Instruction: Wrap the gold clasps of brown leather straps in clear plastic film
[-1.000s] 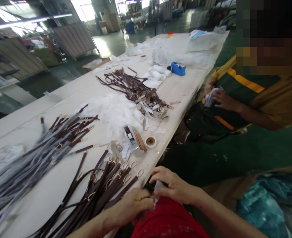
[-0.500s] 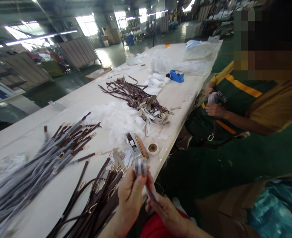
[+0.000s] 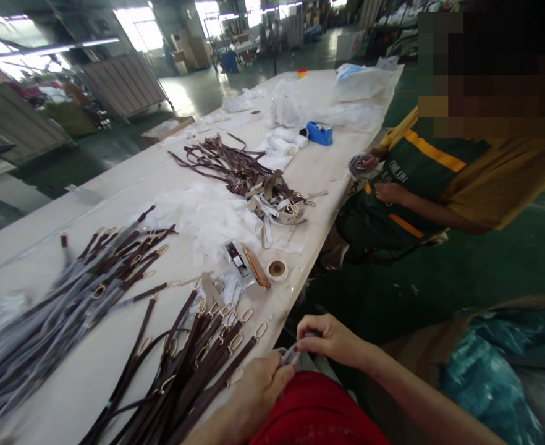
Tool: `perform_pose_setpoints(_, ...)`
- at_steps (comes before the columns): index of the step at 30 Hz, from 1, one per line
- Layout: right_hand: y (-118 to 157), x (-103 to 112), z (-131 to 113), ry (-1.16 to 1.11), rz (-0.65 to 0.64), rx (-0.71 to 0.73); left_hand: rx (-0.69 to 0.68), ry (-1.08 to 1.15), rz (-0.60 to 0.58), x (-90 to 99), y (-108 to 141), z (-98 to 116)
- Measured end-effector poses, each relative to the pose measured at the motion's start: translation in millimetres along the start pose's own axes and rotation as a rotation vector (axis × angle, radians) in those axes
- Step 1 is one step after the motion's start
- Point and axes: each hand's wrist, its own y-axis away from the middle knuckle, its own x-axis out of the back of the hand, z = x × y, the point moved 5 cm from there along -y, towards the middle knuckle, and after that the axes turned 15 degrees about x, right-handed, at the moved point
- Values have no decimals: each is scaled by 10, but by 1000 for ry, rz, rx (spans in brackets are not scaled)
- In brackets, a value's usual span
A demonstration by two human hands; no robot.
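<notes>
Low in front of my red clothing, past the table's near edge, my left hand [image 3: 272,376] is closed round a strap wrapped in thin, see-through greyish film [image 3: 291,355]. My right hand [image 3: 329,337], fingers bent together, grips the same wrapped strap a little further right and higher. Most of the strap is hidden by my hands. Left of my left hand lies a bunch of dark brown straps [image 3: 186,377] with gold-coloured clasps. A grey tape dispenser [image 3: 240,262], an orange-brown object [image 3: 257,269] and a tape roll [image 3: 277,269] rest on the table beyond it.
Film-wrapped straps [image 3: 82,309] cover the table's left side. Further off are white film pieces [image 3: 223,219], another brown strap heap [image 3: 226,161] and a blue tape dispenser [image 3: 319,133]. A co-worker [image 3: 421,185] at right handles a wrapped bundle. Teal plastic [image 3: 495,364] fills a box lower right.
My hands have moved down and nearer my body, with the right hand now higher than the left. The view has shifted right. The co-worker's hands have moved apart.
</notes>
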Motion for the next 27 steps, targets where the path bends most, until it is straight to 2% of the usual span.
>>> perform_pose_setpoints(1, -26, -35, 25, 100, -3, 120, 118, 200, -73, -22, 2, -31)
perform_pose_setpoints(3, -12, -157, 69, 239, -10, 311, 245, 544, -172, -60, 10, -45)
perform_pose_setpoints(6, 68, -395, 167, 224, -20, 414, 240, 879, -227, -53, 30, 23)
perform_pose_setpoints(8, 82, -531, 260, 124, 27, 376, 196, 1031, -240, -10, 59, 120)
perform_pose_setpoints(10, 52, -636, 367, 14, 118, 280, 140, 1121, -202, 88, 84, 245)
perform_pose_setpoints(12, 8, -752, 436, -81, 161, 200, 59, 1172, -72, 261, 80, 355)
perform_pose_setpoints(13, -7, -818, 446, -120, 150, 169, -9, 1177, 42, 381, 66, 390)
perform_pose_setpoints(15, 2, -951, 410, -252, 84, 109, -189, 1061, 363, 650, 37, 401)
perform_pose_setpoints(17, 67, -1035, 301, -463, 16, 26, -383, 618, 679, 829, 20, 403)
perform_pose_setpoints(18, 109, -1030, 227, -568, 6, -19, -460, 334, 772, 837, -1, 397)
perform_pose_setpoints(19, 148, -991, 150, -647, 9, -67, -516, 75, 810, 797, -35, 369)
perform_pose_setpoints(21, 197, -830, 27, -672, 11, -168, -598, -248, 765, 648, -87, 254)
perform_pose_setpoints(24, 137, -485, -22, -431, -28, -215, -665, -373, 630, 406, -17, 93)
perform_pose_setpoints(25, 80, -370, -6, -319, -25, -175, -636, -416, 568, 324, 13, 57)
perform_pose_setpoints(27, -51, -202, 36, -95, -10, -7, -435, -412, 419, 208, 32, -29)
